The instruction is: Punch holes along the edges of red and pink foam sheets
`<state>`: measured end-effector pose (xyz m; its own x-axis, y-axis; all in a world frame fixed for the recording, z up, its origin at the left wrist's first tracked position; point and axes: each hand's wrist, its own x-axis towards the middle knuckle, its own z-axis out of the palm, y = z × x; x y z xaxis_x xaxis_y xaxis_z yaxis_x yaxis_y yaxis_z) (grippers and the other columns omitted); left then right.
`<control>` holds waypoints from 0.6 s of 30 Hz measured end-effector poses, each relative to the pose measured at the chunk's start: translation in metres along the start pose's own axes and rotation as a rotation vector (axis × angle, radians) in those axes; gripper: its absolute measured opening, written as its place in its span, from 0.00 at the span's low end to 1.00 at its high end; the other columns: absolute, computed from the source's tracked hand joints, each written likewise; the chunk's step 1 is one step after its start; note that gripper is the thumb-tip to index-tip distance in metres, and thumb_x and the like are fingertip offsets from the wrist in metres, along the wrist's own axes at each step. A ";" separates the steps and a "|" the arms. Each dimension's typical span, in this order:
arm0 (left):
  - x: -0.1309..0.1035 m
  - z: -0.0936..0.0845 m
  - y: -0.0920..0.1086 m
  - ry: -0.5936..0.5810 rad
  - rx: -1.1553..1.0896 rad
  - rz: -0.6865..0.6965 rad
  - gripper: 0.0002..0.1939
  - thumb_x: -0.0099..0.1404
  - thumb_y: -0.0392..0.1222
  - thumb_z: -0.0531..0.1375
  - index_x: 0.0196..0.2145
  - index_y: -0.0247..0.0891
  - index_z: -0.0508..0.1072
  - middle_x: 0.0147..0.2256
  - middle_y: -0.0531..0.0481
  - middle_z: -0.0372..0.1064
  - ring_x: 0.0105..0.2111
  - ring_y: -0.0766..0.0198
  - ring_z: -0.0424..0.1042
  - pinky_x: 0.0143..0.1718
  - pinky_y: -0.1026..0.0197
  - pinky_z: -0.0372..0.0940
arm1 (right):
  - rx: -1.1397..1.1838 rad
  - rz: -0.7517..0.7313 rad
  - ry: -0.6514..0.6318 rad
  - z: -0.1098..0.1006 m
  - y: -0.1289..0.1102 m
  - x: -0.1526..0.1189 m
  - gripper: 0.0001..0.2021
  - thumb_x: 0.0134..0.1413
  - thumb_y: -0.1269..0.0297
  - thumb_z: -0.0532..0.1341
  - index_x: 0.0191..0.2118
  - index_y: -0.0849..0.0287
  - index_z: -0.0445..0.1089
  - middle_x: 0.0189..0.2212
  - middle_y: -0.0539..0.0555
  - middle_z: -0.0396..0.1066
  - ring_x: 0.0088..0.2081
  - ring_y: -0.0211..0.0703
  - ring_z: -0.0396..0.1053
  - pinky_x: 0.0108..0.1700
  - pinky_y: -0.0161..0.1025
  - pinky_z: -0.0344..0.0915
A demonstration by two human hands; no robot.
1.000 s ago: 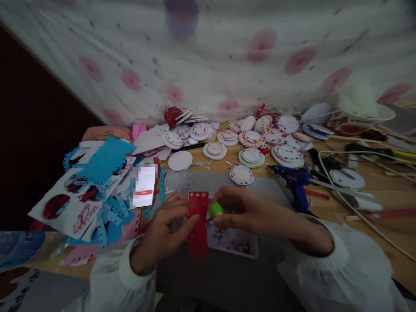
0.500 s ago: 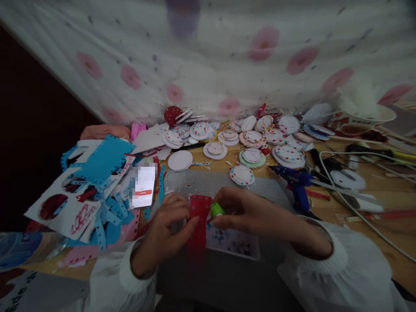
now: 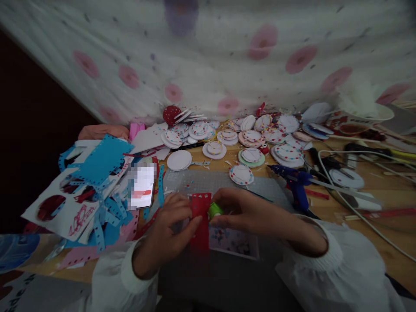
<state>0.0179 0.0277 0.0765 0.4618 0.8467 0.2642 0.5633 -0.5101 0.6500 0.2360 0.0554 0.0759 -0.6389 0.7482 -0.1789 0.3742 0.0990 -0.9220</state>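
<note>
1. Behind the wooden table (image 3: 396, 195), a pale sheet (image 3: 208, 47) hangs in soft folds, printed with pink flowers (image 3: 301, 58) and a large purple bloom (image 3: 181, 17).
2. Left of the table rises a dark brown surface (image 3: 29, 108), wall or furniture unclear.
3. Light over the table is dim and greyish.

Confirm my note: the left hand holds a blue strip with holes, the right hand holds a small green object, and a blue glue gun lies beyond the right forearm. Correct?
Not quite: the left hand holds a red strip, not a blue one, as the head view shows. The rest stands.
</note>
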 end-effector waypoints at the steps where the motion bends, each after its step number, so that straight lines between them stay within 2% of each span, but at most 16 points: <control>1: 0.000 0.000 0.000 -0.012 0.012 -0.002 0.15 0.65 0.37 0.57 0.20 0.37 0.64 0.25 0.51 0.64 0.32 0.62 0.64 0.39 0.56 0.59 | 0.012 0.006 -0.001 -0.001 0.000 0.000 0.17 0.54 0.50 0.61 0.39 0.60 0.66 0.30 0.50 0.68 0.29 0.37 0.65 0.29 0.34 0.59; 8: -0.005 -0.001 -0.004 -0.074 0.041 0.005 0.11 0.67 0.39 0.56 0.26 0.38 0.68 0.31 0.50 0.70 0.39 0.59 0.67 0.46 0.54 0.58 | -0.027 0.000 0.003 -0.003 -0.004 -0.001 0.15 0.55 0.54 0.61 0.42 0.60 0.68 0.32 0.51 0.70 0.31 0.37 0.65 0.31 0.34 0.61; 11: -0.005 -0.001 -0.004 -0.087 0.032 -0.004 0.10 0.68 0.38 0.55 0.28 0.38 0.69 0.34 0.48 0.71 0.40 0.59 0.68 0.46 0.54 0.59 | -0.035 -0.016 -0.033 -0.004 -0.006 -0.002 0.14 0.56 0.56 0.60 0.43 0.60 0.69 0.33 0.52 0.71 0.32 0.38 0.66 0.32 0.34 0.62; 15: -0.003 0.000 -0.002 -0.109 0.022 0.001 0.10 0.68 0.38 0.54 0.28 0.37 0.70 0.34 0.47 0.71 0.40 0.59 0.68 0.46 0.55 0.60 | -0.069 -0.005 0.001 -0.004 -0.007 -0.002 0.15 0.56 0.59 0.60 0.46 0.61 0.68 0.36 0.53 0.72 0.33 0.39 0.67 0.34 0.36 0.64; 18: -0.002 0.002 -0.002 -0.109 0.019 0.021 0.09 0.68 0.38 0.54 0.33 0.38 0.73 0.37 0.46 0.72 0.41 0.58 0.69 0.46 0.54 0.61 | -0.029 -0.039 -0.047 -0.003 -0.009 -0.003 0.14 0.56 0.61 0.60 0.47 0.59 0.69 0.38 0.53 0.73 0.35 0.40 0.69 0.37 0.36 0.65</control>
<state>0.0171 0.0269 0.0736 0.5448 0.8150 0.1974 0.5654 -0.5308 0.6314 0.2368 0.0547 0.0857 -0.6842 0.7116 -0.1594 0.3673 0.1474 -0.9183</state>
